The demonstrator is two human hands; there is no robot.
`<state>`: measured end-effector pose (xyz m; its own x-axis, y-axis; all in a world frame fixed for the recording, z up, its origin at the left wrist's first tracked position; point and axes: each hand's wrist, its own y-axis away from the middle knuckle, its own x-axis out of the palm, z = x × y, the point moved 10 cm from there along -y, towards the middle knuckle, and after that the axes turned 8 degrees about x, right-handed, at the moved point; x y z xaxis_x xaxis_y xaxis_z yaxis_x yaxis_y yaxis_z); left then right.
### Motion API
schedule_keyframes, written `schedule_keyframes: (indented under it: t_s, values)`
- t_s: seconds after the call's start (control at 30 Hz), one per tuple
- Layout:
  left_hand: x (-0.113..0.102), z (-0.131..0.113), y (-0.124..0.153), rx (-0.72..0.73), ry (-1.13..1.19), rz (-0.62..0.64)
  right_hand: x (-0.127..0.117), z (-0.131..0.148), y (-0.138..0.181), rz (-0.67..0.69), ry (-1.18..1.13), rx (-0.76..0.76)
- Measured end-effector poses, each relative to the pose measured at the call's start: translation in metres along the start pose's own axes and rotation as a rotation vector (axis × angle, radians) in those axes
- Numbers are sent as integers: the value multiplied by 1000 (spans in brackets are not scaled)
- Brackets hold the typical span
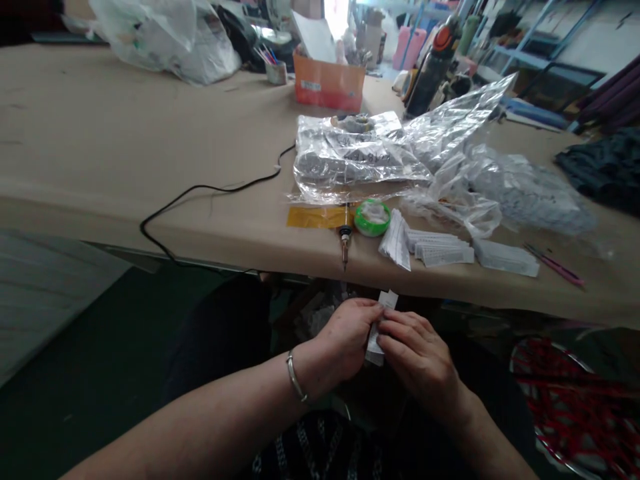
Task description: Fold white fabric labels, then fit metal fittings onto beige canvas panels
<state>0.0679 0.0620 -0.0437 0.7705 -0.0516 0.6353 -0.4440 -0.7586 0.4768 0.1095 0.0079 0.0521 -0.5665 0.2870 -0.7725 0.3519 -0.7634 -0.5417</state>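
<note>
Below the table edge, my left hand and my right hand both grip a narrow white printed label strip, their fingertips meeting near its upper end. Whether it is one strip or a few stacked cannot be made out. A soldering-iron-like tool with a metal tip juts over the table edge just above my left hand. Beside it are a green tape roll and a strip of amber film. Bundles of white printed strips lie along the edge, with a fanned bundle to their left.
Clear plastic bags cover the table's middle. Pink-handled tweezers rest at the right edge. A black cord loops over the front edge. Farther back stand an orange box and a dark bottle. Whitish scraps lie below the table.
</note>
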Motion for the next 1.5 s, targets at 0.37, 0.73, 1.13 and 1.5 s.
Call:
schedule_keyframes:
  t_s: [0.37,0.73,1.13,1.5]
  values:
    - [-7,-2,3,20,-30,-42,0,12,-5,34,-49,3]
    - [-5,5,14,-117,-95,80,-7,-46,12,-56,-368,511]
    - [10,26,49,-310,-196,363,73,-52,36,489,-1622,858]
    - [7,34,51,-315,-163,419,59,-52,28,530,-1328,860]
